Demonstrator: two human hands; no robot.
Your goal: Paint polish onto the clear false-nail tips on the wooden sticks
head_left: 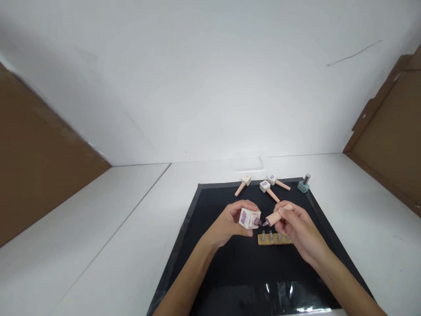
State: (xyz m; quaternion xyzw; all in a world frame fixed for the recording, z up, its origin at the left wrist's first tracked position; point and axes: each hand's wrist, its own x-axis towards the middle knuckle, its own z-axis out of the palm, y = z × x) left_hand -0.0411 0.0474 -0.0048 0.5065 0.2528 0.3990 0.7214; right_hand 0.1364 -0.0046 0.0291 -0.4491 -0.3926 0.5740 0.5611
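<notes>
My left hand point(228, 224) holds a small white square bottle point(246, 218) with a purple print, tilted so its open neck points right. In my right hand point(297, 228) is a pinkish-beige brush cap point(278, 215), pinched between the fingers. Its brush tip points left, close beside the bottle's neck; whether they touch cannot be made out. Just below, a tan strip point(272, 241) bears several small clear upright pieces, its right end partly hidden by my right hand.
Three white bottles with beige caps lie behind my hands, one at left point(246, 180), another nearer point(265, 186), one behind point(272, 179). A teal bottle point(303, 187) stands at the mat's back right corner. The black mat point(237, 272) lies on a white table point(131, 228). Brown panels flank both sides.
</notes>
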